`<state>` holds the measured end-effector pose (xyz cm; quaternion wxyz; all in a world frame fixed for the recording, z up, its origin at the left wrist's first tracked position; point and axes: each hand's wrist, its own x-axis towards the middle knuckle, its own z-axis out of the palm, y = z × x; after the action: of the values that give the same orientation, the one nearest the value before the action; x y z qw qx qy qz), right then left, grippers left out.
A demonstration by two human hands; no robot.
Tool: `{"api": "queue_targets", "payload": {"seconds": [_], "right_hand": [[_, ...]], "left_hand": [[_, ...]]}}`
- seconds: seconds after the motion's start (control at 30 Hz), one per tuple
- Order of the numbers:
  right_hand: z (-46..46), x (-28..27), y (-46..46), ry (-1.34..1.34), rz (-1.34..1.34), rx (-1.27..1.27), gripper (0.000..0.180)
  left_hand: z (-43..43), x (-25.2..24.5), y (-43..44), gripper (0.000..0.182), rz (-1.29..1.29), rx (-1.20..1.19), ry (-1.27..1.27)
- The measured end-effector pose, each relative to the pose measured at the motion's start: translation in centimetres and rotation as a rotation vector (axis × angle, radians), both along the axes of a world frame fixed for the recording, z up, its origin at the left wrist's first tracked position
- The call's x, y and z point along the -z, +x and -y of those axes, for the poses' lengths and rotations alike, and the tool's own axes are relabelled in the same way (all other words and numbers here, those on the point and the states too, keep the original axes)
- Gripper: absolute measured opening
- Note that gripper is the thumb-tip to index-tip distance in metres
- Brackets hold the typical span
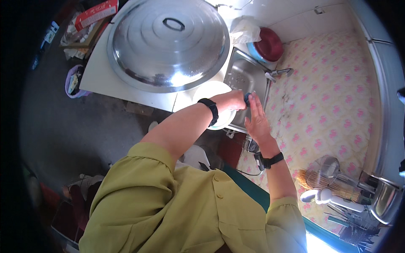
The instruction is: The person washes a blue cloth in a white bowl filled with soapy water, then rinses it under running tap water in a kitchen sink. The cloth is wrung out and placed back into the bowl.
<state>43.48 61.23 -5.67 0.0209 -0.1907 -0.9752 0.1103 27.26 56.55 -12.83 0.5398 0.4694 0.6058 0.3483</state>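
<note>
Over the near part of the steel sink (pixel 241 74), my left hand (pixel 234 100) is curled, with a small dark blue item (pixel 247 99) at its fingers; what the item is cannot be made out. My right hand (pixel 258 121) is on the other side of it, fingers stretched out and thumb apart, the fingertips touching or very near the item. A white basin (pixel 207 89) lies under my left hand and wrist, overlapping the sink's edge. Droplets or small bits dot the sink's bottom. The faucet (pixel 280 71) is at the sink's far right side.
A large domed metal lid (pixel 171 47) covers much of the white tiled counter (pixel 98 76). Red and blue basins (pixel 269 44) and a plastic bag (pixel 245 31) stand behind the sink. Ladles and brushes (pixel 329 196) hang at lower right. A purple bin (pixel 68 87) stands left; another person's sleeve (pixel 76 202) shows lower left.
</note>
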Motion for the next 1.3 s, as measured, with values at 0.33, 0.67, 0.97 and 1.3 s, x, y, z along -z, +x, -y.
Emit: {"api": "queue_targets", "payload": {"seconds": [0.33,0.67,0.97,1.3], "right_hand": [[-2.5,-9.1,-0.9,0.368,-0.186,-0.258,0.059],[-2.9,-13.9,-0.7,0.536,-0.053,-0.118,0.016],[-2.5,-11.8,-0.7,0.285,0.282,0.205,0.016],[-2.6,-9.8,-0.6,-0.163,0.317,0.589,0.023]], "left_hand": [[-0.1,-12.7,-0.9,0.012,0.617,0.323,-0.273],[-1.8,-17.0,-0.2,0.015,0.316,0.327,-0.167],[-2.7,-15.2,2.5,0.043,-0.68,0.157,0.363],[-3.5,-14.7,2.7,0.037,-1.148,0.403,0.467]]}}
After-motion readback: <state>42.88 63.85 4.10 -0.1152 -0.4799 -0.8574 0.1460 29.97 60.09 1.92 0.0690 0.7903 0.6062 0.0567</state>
